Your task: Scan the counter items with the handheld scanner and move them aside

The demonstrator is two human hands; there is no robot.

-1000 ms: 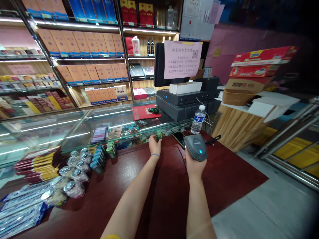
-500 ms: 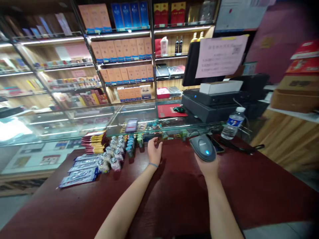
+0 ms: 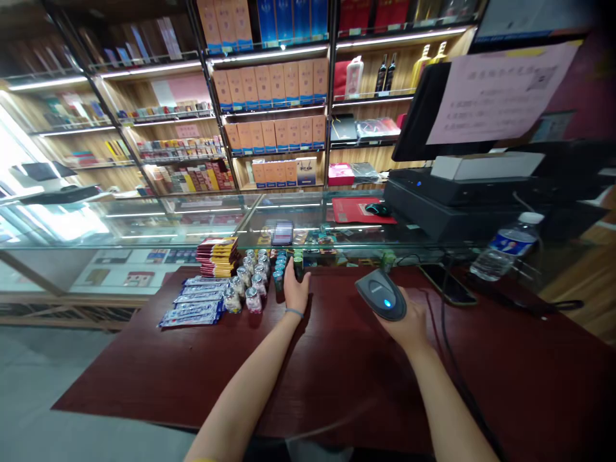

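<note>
My right hand (image 3: 409,324) is wrapped round a dark grey barcode scanner (image 3: 380,294) with a blue light on it, held above the tabletop. My left hand (image 3: 296,292) is open, thumb and fingers apart, beside small blue-capped containers (image 3: 279,273) and green-capped ones (image 3: 298,262). Whether its fingertips touch one cannot be made out. Left of these are rows of small jars (image 3: 253,298) with silvery lids and pale or pink contents. Farther left lie blue-and-white packets (image 3: 195,305) and a stack of red-and-yellow packets (image 3: 216,258).
A glass counter (image 3: 192,224) runs behind the dark red table (image 3: 216,372). At the right are a phone (image 3: 447,284), a water bottle (image 3: 505,247), the scanner's cable (image 3: 445,333) and a monitor (image 3: 418,122). Shelves of boxes (image 3: 274,83) stand behind.
The view has turned left, so the goods appear farther right. My left hand has come closer to the small capped containers. The scanner, still in my right hand, has moved left, away from the phone.
</note>
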